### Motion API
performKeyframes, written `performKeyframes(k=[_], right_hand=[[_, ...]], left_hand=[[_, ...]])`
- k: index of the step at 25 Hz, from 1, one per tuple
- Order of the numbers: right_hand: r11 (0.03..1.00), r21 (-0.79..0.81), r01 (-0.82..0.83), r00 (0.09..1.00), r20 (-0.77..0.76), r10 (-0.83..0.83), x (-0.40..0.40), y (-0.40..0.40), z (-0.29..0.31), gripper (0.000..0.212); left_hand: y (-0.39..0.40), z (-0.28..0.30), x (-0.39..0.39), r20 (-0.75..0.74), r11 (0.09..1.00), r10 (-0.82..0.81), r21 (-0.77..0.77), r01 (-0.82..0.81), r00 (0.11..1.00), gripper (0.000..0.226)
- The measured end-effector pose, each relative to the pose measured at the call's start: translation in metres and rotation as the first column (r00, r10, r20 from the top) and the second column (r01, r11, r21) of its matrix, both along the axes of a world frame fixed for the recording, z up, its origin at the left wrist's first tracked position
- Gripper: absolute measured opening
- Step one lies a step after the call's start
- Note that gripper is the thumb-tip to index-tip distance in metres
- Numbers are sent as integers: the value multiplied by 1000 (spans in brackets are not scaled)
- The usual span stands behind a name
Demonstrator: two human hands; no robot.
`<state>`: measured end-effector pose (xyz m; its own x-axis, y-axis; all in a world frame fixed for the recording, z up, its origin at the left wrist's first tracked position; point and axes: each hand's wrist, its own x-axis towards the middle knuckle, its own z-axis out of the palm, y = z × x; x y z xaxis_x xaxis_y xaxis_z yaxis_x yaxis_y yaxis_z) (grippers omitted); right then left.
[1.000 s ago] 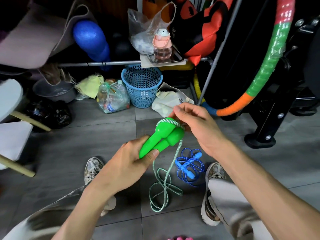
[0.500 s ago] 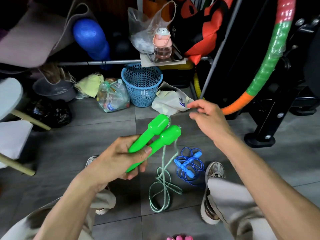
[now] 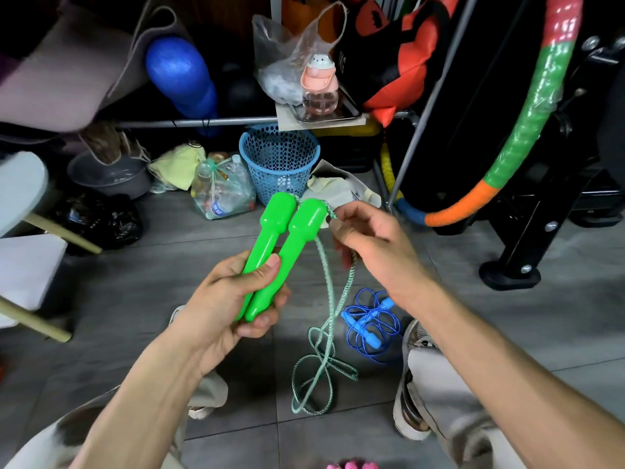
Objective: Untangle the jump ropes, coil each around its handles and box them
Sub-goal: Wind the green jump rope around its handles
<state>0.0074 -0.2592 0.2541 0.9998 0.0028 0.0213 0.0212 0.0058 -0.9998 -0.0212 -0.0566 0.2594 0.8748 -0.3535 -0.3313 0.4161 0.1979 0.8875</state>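
Head view, hands first. Left hand wrapped around the lower ends of both green handles, held side by side, bulb ends up and tilted away. Right hand just beside the right bulb, thumb and fingers pinching the green-and-white rope close to where it leaves the handle tops. No turns of rope visible around the handle shafts; only a short crossing of cord at the bulbs. From the pinch, two strands dropping between the knees to the floor, ending in a few loose overlapping loops there, apparently free of knots, though hard to be sure where strands cross.

Judged from this: green rope seemingly separated from the others, handles paired, coiling barely begun, nearly the whole length left to wind.

Further out, blue jump rope lying on the floor just beside the right shoe, near the green loops but not touching them as far as can be told; cord heaped loosely over its handles, not wound around them, so likely coiling left to do. At the bottom edge of the floor, a sliver of something pink, too cropped to identify. No box visible anywhere, so boxing not yet started for any rope.
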Motion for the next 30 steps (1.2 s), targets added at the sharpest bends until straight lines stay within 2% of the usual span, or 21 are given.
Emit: performKeyframes(k=[2,3,4,5,6,7,8,9,10,11,13,17,22,24,30], right_hand=[[987,-156,38,999,18,-35,-2,7,-6,6],[952,-302,50,998,41,-39,-4,11,-10,5],[878,-478,42,997,76,-6,-9,17,-15,7],[764,-645,-2,993,88,77,-15,24,-20,13],[631,-774,-61,982,68,179,-23,31,-23,20],[504,-856,-117,965,23,262,-31,38,-23,25],[401,-904,-148,947,-13,320,-37,42,-20,26],[304,-940,-153,932,-36,360,-41,45,-16,24],[199,-968,-152,913,-60,403,-42,44,-11,20],[100,-985,-143,888,-83,453,-41,41,-6,15],[-7,-988,-153,840,-134,527,-36,31,2,9],[34,-988,-153,835,-111,538,-29,18,5,17],[205,-977,-60,863,52,502,-26,13,8,12],[269,-962,-46,887,84,453,-20,6,13,14],[333,-936,-117,883,55,466,-9,-5,9,20]], left_hand=[[-5,-1,-1,-16,997,55,-60,-56,998,22],[-9,-2,-2,-29,992,97,-81,-99,995,18],[-13,-6,-2,-36,985,151,-77,-154,988,13],[-16,-11,0,-14,976,216,-28,-217,976,8],[-18,-18,2,68,956,274,85,-279,959,8],[-19,-24,4,214,908,285,252,-334,935,10],[-18,-30,6,380,817,194,448,-363,904,9],[-17,-34,7,475,693,29,625,-360,880,7],[-17,-35,6,485,573,-134,750,-331,864,8],[-16,-35,4,461,496,-256,817,-294,850,12],[-17,-32,2,409,463,-400,862,-205,820,20],[-17,-30,1,340,426,-499,897,-116,797,11],[-10,-34,8,326,445,-531,893,-70,782,5],[-8,-35,7,311,403,-558,912,-76,770,4],[-11,-40,-4,301,288,-702,949,-129,646,23]])
